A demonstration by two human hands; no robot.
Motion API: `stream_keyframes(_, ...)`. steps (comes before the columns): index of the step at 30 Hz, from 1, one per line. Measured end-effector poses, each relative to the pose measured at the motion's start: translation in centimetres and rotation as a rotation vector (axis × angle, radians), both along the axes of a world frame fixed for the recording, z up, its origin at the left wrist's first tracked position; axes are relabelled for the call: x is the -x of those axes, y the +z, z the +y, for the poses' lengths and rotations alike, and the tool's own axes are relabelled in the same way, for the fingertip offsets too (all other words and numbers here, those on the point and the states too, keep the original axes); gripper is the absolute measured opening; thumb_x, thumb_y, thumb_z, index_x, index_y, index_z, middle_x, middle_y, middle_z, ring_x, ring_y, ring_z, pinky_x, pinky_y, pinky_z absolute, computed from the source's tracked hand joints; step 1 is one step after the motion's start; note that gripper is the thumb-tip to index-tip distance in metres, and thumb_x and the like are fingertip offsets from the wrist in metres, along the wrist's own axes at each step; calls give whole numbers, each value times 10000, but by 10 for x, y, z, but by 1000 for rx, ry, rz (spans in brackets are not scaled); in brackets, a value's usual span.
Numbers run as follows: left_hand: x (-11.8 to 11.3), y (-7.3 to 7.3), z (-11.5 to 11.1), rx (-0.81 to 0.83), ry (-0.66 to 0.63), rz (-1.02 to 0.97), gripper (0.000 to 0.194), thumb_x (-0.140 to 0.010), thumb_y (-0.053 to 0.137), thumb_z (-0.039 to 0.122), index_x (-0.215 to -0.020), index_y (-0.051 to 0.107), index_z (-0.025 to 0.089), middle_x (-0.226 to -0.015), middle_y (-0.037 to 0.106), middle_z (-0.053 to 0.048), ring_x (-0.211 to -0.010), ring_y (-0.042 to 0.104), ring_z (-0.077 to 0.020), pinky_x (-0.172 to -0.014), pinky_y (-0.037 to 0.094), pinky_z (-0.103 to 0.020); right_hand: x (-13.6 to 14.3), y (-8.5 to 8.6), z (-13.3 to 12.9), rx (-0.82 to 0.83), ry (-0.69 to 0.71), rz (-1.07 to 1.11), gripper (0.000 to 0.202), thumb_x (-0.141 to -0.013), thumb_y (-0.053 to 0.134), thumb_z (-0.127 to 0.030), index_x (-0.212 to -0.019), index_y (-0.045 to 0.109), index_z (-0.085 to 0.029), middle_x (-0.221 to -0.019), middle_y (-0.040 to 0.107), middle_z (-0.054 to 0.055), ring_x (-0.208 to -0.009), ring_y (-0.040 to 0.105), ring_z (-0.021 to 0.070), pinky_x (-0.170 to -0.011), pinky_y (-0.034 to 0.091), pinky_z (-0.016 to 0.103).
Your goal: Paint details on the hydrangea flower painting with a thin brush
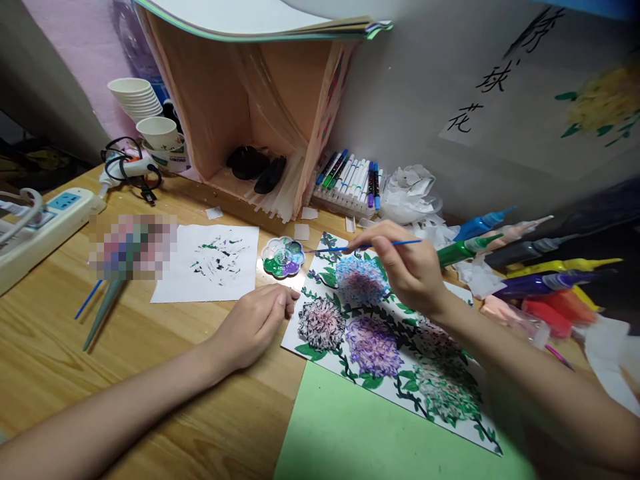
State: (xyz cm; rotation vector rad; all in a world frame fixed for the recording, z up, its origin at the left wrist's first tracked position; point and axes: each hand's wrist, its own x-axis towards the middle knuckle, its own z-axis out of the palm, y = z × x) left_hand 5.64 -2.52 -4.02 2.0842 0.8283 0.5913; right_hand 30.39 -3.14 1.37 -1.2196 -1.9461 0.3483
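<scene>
My right hand (405, 263) pinches a thin paintbrush with a blue handle (407, 243). The brush tip points left and reaches the edge of a small flower-shaped paint palette (270, 248), whose wells hold green and purple paint. Under the right hand lies a painting (410, 363) of round flower heads in blue, black-pink, purple and green, with dark stems and green leaves. My left hand (255, 327) rests on the wooden table at the painting's left edge, fingers curled together and fingertips by that edge. Nothing shows in it.
A paint-marked white sheet (167, 280) lies left of the palette. Green paper (320, 427) is under the painting. Behind stand a pink box (200, 133), markers (350, 177) and paper cups (159, 133). Paint bottles (463, 250) crowd the right; a power strip (75, 203) is far left.
</scene>
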Motion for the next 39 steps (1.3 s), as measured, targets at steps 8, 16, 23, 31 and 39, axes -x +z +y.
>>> stream_keyframes(8, 0, -5, 0, 1, 7, -13, 358, -964, 245, 242, -797, 555, 176, -866, 639, -44, -962, 594, -165, -823, 462, -310, -15, -10, -2, 23, -96, -73, 361, -957, 325, -340, -859, 651, -220, -802, 661, 46, -787, 603, 177, -742, 469, 341)
stream_keyframes(16, 0, -5, 1, 14, 3, -13, 361, -968, 241, 248, -796, 550, 174, -874, 631, -45, -979, 587, -166, -837, 457, -316, -14, -11, 0, 12, -85, -122, 350, -955, 328, -290, -845, 648, -204, -775, 645, 49, -768, 580, 171, -732, 456, 330)
stream_keyframes(23, 0, -5, 0, 21, 4, -13, 356, -968, 243, 240, -809, 556, 179, -888, 636, -44, -990, 587, -167, -842, 457, -316, -16, -12, 0, 8, -70, -126, 333, -952, 339, -286, -857, 649, -208, -782, 649, 44, -777, 582, 174, -736, 449, 331)
stream_keyframes(31, -1, -5, 1, 3, 8, -14, 351, -966, 247, 238, -801, 551, 178, -887, 642, -39, -976, 593, -159, -837, 453, -299, -14, -9, -2, -19, -69, -150, 327, -954, 336, -284, -850, 641, -222, -776, 651, 41, -776, 585, 176, -721, 451, 333)
stream_keyframes(39, 0, -5, 0, 11, 9, -13, 358, -967, 247, 244, -802, 556, 172, -868, 632, -34, -986, 588, -151, -840, 451, -292, -14, -10, -2, -4, -67, -156, 330, -954, 338, -280, -845, 643, -216, -783, 651, 43, -790, 592, 173, -741, 461, 330)
